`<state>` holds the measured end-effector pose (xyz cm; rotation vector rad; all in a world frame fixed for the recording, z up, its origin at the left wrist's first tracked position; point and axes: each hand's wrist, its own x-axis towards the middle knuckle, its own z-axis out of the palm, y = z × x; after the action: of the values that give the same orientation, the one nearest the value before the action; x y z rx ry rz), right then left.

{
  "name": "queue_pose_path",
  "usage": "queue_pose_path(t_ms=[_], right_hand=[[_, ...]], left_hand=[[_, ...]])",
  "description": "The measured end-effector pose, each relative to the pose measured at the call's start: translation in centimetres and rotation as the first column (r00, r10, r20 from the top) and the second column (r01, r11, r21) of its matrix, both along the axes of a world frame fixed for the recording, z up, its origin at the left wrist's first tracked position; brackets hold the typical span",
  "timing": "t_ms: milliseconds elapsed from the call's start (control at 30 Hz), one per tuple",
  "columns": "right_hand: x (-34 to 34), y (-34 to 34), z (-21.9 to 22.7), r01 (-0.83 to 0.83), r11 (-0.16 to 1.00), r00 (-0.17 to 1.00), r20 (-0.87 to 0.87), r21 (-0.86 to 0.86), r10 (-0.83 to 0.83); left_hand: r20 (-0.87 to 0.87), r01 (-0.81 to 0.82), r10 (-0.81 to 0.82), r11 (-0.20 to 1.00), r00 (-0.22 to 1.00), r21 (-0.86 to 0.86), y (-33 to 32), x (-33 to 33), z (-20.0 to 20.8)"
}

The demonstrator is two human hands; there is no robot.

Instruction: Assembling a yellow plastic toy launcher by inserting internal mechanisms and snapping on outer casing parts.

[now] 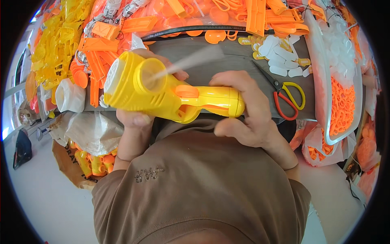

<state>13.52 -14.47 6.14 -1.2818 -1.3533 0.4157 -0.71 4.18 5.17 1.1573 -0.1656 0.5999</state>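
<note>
A yellow plastic toy gun point(162, 95), probably a bubble gun, lies sideways in front of my chest. It has a ribbed white front end, a round see-through window and an orange trigger. My left hand point(136, 118) is closed round its wide front part, thumb below and fingers partly hidden behind. At the handle's end, my right hand point(254, 107) curls its fingers over the top while its thumb stands a little off below. A blurred whitish streak point(195, 62) slants from the window up to the right; what it is, I cannot make out.
Scissors point(284, 92) with red and yellow handles lie right, below white oval pieces point(280, 55). Orange parts point(140, 24) heap along the back, yellow parts point(61, 44) far left. A clear bin point(319, 77) holds orange rings. A paper sack point(65, 162) of toy parts stands lower left.
</note>
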Motion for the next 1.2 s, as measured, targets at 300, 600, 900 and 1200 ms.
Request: queue_pose_path(t_ms=[300, 600, 900, 1200], right_hand=[[-0.1, -0.9, -0.2, -0.059, 0.989, 0.978, -0.205, -0.133, 0.03], [0.8, 4.0, 1.0, 0.228, 0.971, 0.962, -0.14, -0.072, -0.236], [-0.7, 2.6, 1.7, 0.219, 0.974, 0.976, -0.016, 0.056, -0.218], [-1.0, 1.3, 1.6, 0.154, 0.97, 0.948, 0.249, 0.186, -0.198]], left_hand=[[-0.249, -0.112, 0.046, 0.959, 0.967, -0.261, -1.4, -0.1, 0.2], [-0.391, -0.414, 0.194, 0.664, 0.9, -0.622, -1.4, 2.4, -0.1], [-0.286, -0.273, 0.116, 0.751, 0.951, -0.602, -1.3, 1.1, -0.8], [-0.182, -0.031, -0.076, 0.85, 0.98, -0.525, -2.2, 1.0, 0.2]])
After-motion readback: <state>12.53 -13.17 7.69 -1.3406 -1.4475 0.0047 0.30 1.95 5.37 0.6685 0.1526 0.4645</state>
